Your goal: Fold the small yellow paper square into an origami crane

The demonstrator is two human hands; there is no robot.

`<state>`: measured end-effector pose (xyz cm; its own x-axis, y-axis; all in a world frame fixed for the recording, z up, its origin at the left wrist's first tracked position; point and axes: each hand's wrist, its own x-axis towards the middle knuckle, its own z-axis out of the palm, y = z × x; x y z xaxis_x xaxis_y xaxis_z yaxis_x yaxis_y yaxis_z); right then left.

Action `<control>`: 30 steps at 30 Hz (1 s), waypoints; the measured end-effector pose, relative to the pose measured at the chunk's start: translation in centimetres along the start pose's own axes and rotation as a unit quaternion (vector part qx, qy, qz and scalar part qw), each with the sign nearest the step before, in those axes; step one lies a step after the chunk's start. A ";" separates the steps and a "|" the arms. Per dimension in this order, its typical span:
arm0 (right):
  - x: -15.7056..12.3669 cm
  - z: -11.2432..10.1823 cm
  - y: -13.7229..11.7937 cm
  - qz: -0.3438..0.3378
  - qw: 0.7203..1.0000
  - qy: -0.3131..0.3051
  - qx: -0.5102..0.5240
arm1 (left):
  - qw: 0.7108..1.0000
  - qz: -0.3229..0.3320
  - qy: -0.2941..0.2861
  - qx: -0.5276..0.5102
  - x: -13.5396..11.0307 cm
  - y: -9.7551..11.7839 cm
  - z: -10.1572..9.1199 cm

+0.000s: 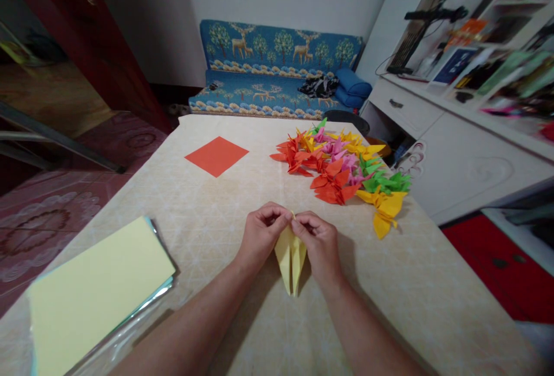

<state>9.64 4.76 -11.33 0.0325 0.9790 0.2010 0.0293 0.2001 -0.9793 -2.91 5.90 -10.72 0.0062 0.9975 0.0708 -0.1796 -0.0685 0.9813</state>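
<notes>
Pale tabletop (208, 209) separates folded paper (284, 256) from blue sofa (277, 47).

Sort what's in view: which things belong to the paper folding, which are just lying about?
Belongs:
yellow folded paper, pinched by left hand and right hand
red-orange square, probably stock
pale yellow-topped sheet stack, probably stock
folded paper figures, likely finished pieces
table, work surface

Lying about:
patterned sofa
crumpled dark cloth
blue cushions
</notes>
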 end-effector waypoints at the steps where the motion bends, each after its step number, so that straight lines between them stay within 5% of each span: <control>1: 0.0 0.0 0.0 0.002 1.000 -0.004 0.001 | 1.000 0.001 0.002 0.001 0.0 -0.1 0.0; 13: 0.4 -0.8 1.1 0.047 0.993 0.104 0.002 | 0.992 -0.078 -0.074 -0.063 0.6 -0.2 -0.5; 25: 1.1 -1.1 1.3 0.075 0.994 0.074 -0.023 | 0.992 -0.066 -0.104 0.008 0.8 -1.6 -1.1; 30: 1.4 -1.8 2.0 0.070 0.986 0.052 -0.143 | 0.985 -0.019 -0.108 0.135 0.7 -2.0 -1.1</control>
<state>11.57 6.44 -12.93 0.1589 0.9841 0.0796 0.2969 0.0293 -0.9545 -3.62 6.72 -12.81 0.2225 0.9741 0.0412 0.0935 -0.0634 0.9936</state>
